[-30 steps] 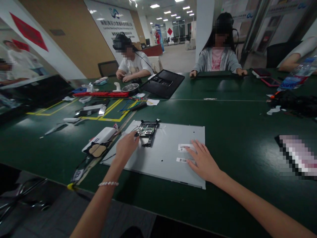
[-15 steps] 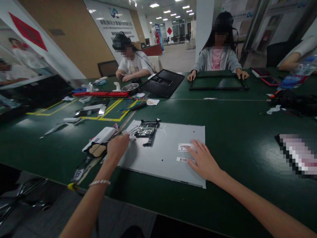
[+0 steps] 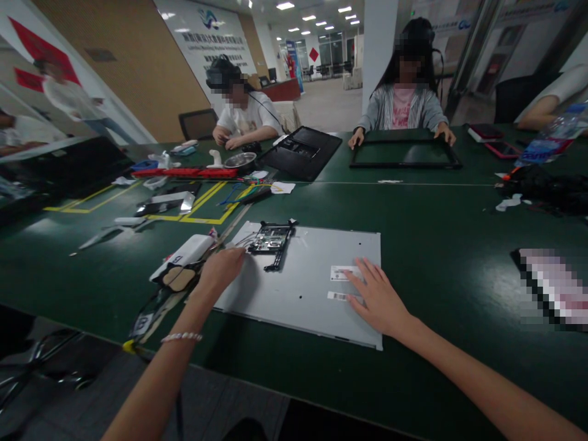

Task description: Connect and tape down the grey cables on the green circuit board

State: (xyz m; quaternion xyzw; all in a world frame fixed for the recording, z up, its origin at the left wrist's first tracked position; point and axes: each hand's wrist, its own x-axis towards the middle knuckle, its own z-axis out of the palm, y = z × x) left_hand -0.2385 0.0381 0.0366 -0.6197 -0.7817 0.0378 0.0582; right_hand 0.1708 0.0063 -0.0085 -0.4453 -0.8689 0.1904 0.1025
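Observation:
A flat silvery display panel (image 3: 275, 306), with two labels and a metal backing, lies on the green table in front of me. Near its far left corner sits a circuit board (image 3: 271, 240) in a black bracket with an arm toward me. My left hand (image 3: 223, 269) is closed over the panel's left edge, fingertips by the thin wires (image 3: 245, 240) left of the board. Whatever it pinches is hidden by the fingers. My right hand (image 3: 379, 298) rests with spread fingers on the panel's right side, partly over the labels (image 3: 342, 274).
Left of the panel lie a white battery-like pack (image 3: 184, 257) with cables and some pliers (image 3: 108, 236). A phone (image 3: 551, 288) is at right. Across the table, a co-worker holds a black frame (image 3: 404, 164); another sits beside a black cover (image 3: 303, 153).
My left hand has shifted slightly right, toward the board. The crumpled white piece seen at its fingertips is now out of sight. My right hand has stayed put.

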